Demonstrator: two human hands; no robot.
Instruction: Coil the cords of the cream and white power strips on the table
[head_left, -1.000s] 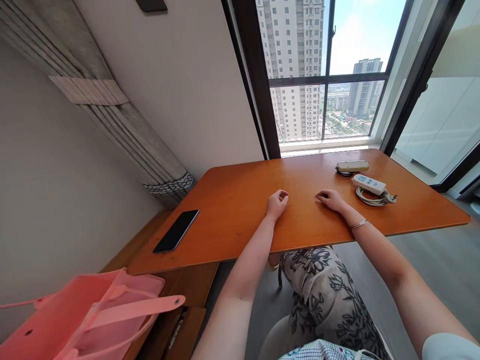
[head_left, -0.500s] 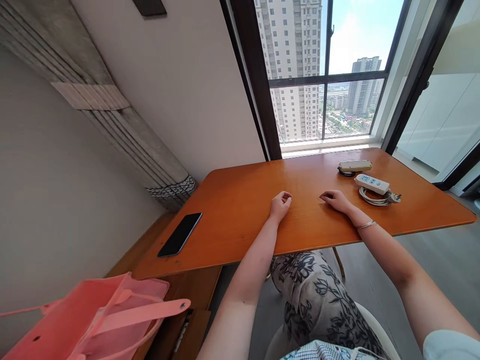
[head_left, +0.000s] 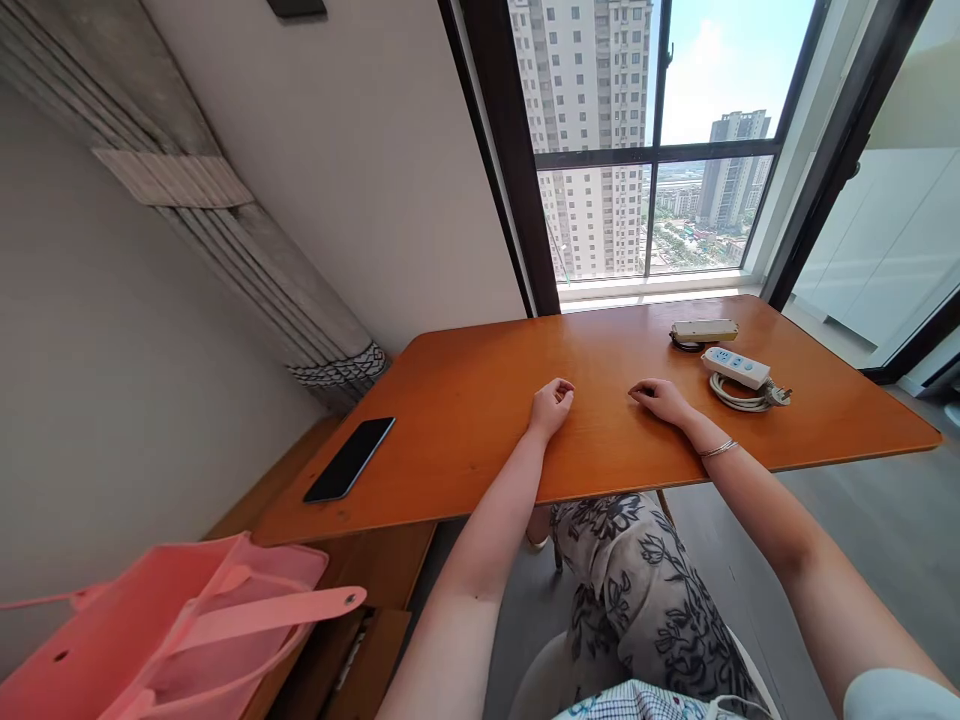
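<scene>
My left hand (head_left: 553,406) rests on the wooden table (head_left: 465,430), its fingers loosely curled in with nothing visible in them. To its right, my right hand (head_left: 661,400) lies low on the tabletop, palm down, fingers reaching left and the thumb slightly apart. It appears to hold nothing, though its underside is hidden. Nearest to the right hand is a white power strip (head_left: 736,367) with a coiled pale cord and plug beside it. Behind that sits a second, narrower power strip (head_left: 705,330) with a black cord. A dark-screened tablet (head_left: 350,460) lies flat at the table's left end.
A pink bag (head_left: 172,630) with a loose strap stands at lower left, on a wooden bench (head_left: 375,570) beside the table. A gathered curtain (head_left: 247,270) hangs along the left wall. Beyond the table's far edge is a dark-framed window (head_left: 654,156).
The view has shifted slightly, so the table and its things sit a little further left. Both hands keep nearly the same place and pose on the table.
</scene>
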